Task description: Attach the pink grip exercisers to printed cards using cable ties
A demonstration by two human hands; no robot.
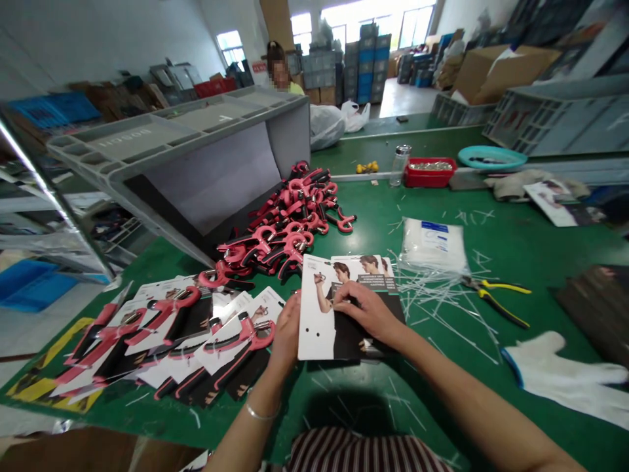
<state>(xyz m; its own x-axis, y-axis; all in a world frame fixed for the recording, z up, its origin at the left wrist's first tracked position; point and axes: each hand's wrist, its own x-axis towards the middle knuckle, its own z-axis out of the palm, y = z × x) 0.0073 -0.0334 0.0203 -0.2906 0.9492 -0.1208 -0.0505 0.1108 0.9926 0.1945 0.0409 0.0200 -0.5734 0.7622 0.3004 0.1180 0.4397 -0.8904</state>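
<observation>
In front of me a white and black printed backing card (317, 328) stands tilted, with punched holes on its left part. My left hand (286, 333) is closed on its left edge, the fingertips hidden behind it. Over the card's face, my right hand (366, 311) has its thumb and fingers pinched together; whatever they hold is too small to make out. More printed cards (374, 265) lie just behind and to the right. To the left, pink and black hand grip strengtheners (250, 337) lie on their cards in overlapping rows.
Loose hand grips (295, 223) spill from a tipped grey crate (206, 131). White cable ties (432, 298), a bag of ties (435, 242), yellow-black pliers (498, 298) and a white glove (565, 377) lie right. Behind are a red tray (430, 174), a glass jar (400, 167) and a person (285, 75).
</observation>
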